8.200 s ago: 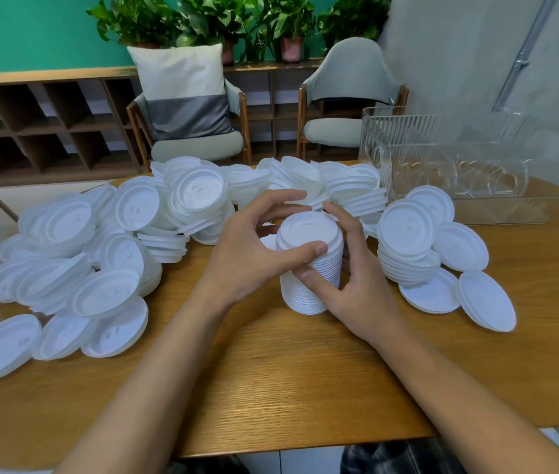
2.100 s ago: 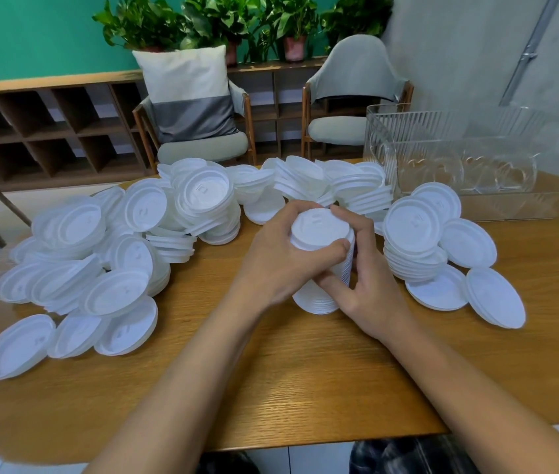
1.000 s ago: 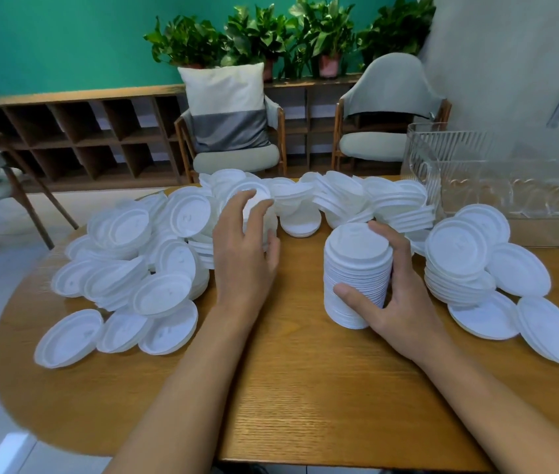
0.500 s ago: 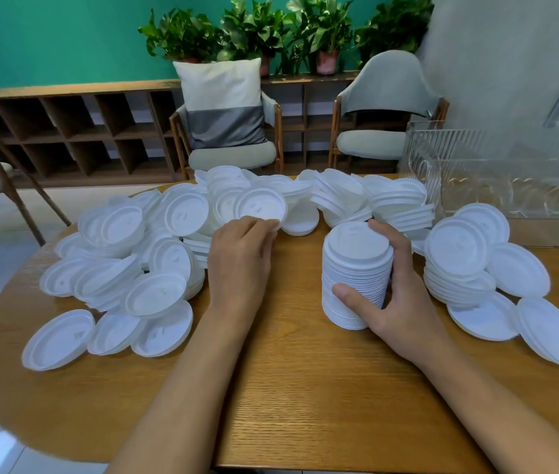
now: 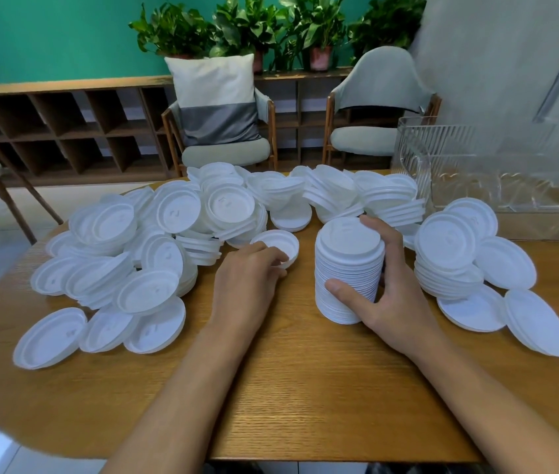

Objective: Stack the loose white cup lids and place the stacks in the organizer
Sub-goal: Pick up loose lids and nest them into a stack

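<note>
Loose lid (image 5: pixel 280 241) upturned, left hand (image 5: pixel 247 283) pinching near rim; lid stack (image 5: pixel 348 268) upright at 3 o'clock, right hand (image 5: pixel 396 294) gripping it.

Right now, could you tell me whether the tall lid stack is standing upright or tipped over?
Upright: the tall lid stack stands on its base on the table, layers level, the right hand wrapped around its side.

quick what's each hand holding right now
Left hand: fingers pinch the near rim of a single upturned lid.
Right hand: fingers and thumb wrapped round the tall lid stack.
</note>
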A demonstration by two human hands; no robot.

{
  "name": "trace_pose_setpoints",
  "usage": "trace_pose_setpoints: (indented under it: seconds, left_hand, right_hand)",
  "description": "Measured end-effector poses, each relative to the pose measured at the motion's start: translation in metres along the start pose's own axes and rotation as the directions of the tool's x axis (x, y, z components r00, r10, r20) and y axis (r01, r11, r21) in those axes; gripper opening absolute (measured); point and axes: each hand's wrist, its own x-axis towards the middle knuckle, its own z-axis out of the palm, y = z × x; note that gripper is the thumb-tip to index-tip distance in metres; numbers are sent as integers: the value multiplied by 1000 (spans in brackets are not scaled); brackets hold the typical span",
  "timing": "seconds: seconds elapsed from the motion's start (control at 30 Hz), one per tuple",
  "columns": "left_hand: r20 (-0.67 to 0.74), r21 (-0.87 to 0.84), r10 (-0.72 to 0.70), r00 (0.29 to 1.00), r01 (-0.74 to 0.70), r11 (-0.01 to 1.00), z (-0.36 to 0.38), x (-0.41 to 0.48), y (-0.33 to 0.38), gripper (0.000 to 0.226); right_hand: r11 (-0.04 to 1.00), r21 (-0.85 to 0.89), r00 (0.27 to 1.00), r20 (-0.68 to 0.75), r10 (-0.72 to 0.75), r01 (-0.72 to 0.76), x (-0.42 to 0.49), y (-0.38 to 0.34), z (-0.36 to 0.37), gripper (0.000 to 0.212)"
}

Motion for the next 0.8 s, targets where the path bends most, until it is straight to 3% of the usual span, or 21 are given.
trace_pose_setpoints:
  seconds: [0.17, 0.3, 0.43, 0.53, 0.67, 0.8]
  left_hand:
    - [24, -3, -77, 997, 77, 997, -3, 0, 2, 19]
    - [26, -108, -110, 994, 112, 988, -5, 1, 3, 26]
    - [-69, -197, -91, 993, 76, 978, -7, 2, 4, 20]
    - [-138, -308, -139, 981, 91, 947, -14, 3, 8, 31]
    - [-64, -593, -321, 945, 222, 774, -29, 7, 21, 51]
    - [61, -792, -344, 937, 255, 554, -47, 13, 35, 36]
  right_hand:
    - [1000, 0, 1000, 1, -9, 9, -1, -1, -1, 87]
    - [1000, -1, 1000, -4, -13, 13, -1, -1, -1, 87]
    - [1000, 1, 1000, -6, -17, 17, 0, 1, -1, 87]
    - [1000, -4, 1000, -5, -29, 29, 0, 2, 0, 85]
    - [998, 54, 999, -37, -30, 32, 1, 1, 1, 81]
    - [995, 92, 994, -105, -38, 48, 3, 0, 1, 68]
